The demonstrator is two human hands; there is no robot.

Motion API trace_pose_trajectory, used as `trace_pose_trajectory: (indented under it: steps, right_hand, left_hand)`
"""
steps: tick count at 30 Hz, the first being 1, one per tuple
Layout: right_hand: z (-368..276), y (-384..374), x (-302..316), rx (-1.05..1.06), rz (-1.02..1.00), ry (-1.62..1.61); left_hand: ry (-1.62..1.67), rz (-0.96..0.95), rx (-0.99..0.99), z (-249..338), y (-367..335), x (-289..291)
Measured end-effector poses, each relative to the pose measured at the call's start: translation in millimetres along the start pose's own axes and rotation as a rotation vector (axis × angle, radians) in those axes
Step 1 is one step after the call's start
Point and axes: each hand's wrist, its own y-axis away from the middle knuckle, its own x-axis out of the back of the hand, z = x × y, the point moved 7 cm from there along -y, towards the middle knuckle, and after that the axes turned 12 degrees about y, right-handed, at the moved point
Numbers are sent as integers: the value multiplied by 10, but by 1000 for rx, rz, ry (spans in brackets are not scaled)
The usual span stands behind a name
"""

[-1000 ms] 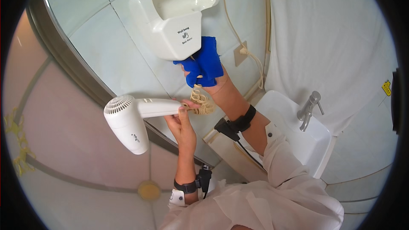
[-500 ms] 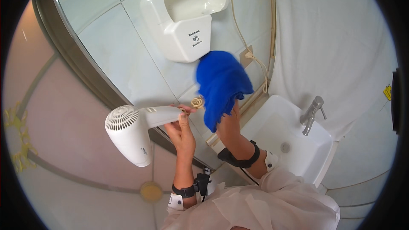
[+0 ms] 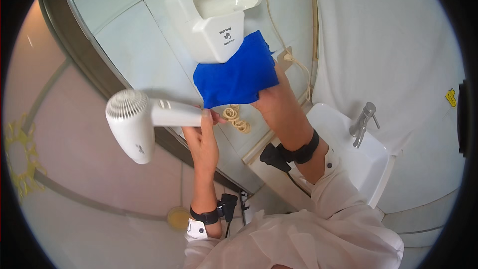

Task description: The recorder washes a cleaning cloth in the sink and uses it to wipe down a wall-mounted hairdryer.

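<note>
Head view shows a wall of pale, glossy tiles, and at the right side a white ceramic sink with a grey metal tap. On the wall is a white plastic holder with an open hollow top. The white plastic hair dryer is outside this holder, to its lower left, with its head pointing away from the person's body. The left hand is closed around the end of its handle. A bright blue soft cloth lies over the right hand and covers the lower right corner of the holder; the fingers are mostly hidden, so I cannot tell how firmly they close. Just below the cloth hangs a beige coiled cord.

In my judgement, the wide head could tip downward or fall, because only the handle end is supported. The cloth could also catch the coils and pull the handle from the fingers. If the cloth is wet, which I cannot tell, moisture could reach the cord.
</note>
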Motion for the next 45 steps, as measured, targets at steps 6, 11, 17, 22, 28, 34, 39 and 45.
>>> trace_pose_trajectory:
  steps: [6,11,17,22,28,34,39,45]
  right_hand:
    - [-258,-98,101,-218,-37,-214]
    - [-574,12,40,-215,-26,-198]
    - [-841,134,122,3,229,468]
    - [-317,-129,460,-255,467,-297]
    - [-590,-723,194,273,404,719]
    - [-757,-852,-105,412,120,936]
    - [-788,-799,-140,495,-26,976]
    - [-662,-809,-46,590,-28,858]
  left_hand:
    - [-128,-34,-29,303,-312,-351]
    - [-153,-35,-58,426,-462,-579]
    - [-237,-87,-20,529,-592,-599]
    - [-214,-91,-60,506,-681,-629]
    - [-221,-129,-73,561,-733,-692]
    - [-141,-126,-82,585,-703,-707]
    - [-157,-176,-16,599,-711,-687]
    - [-164,-164,-68,633,-685,-683]
